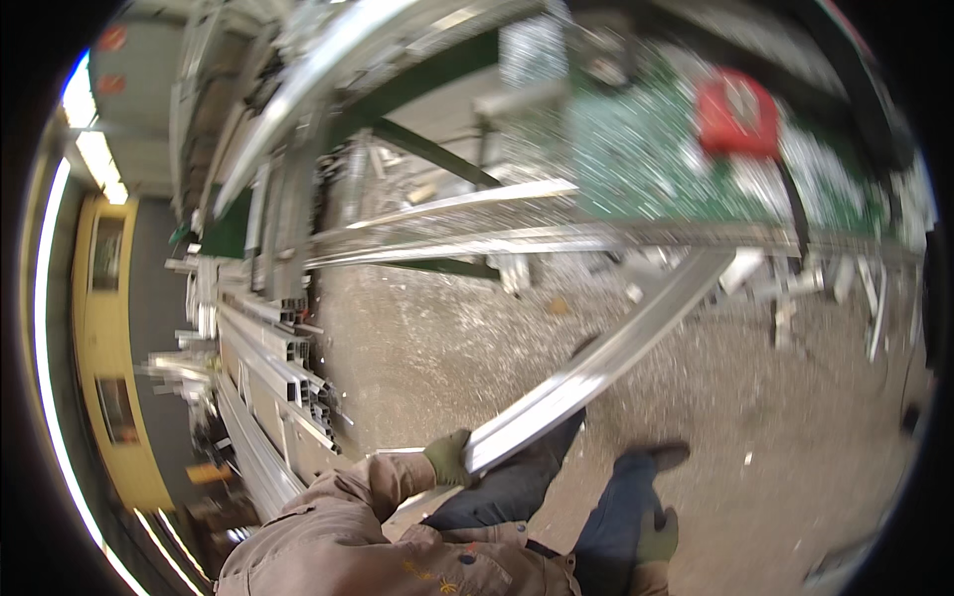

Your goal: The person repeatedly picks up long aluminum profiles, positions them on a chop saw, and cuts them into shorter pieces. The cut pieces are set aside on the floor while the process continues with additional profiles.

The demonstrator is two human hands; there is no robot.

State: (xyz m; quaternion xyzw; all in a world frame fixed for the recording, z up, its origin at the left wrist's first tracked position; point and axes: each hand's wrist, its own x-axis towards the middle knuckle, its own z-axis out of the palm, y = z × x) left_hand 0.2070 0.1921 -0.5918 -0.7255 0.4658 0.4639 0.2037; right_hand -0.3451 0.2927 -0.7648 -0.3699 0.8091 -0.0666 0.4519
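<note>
As we look down, our gloved left hand (449, 457) is closed around the lower end of a long metal bar (596, 364), which slants up to the near edge of the bench (636, 159); whether they touch, we cannot tell. Our right hand (659, 536) hangs loosely open beside our leg (608, 531), seemingly empty. We judge the bar stiff, fairly light, smooth enough to slip, and best balanced near its middle. On the bench, a red case (715, 124) has a pale mark (742, 99), too blurred to read.
</note>
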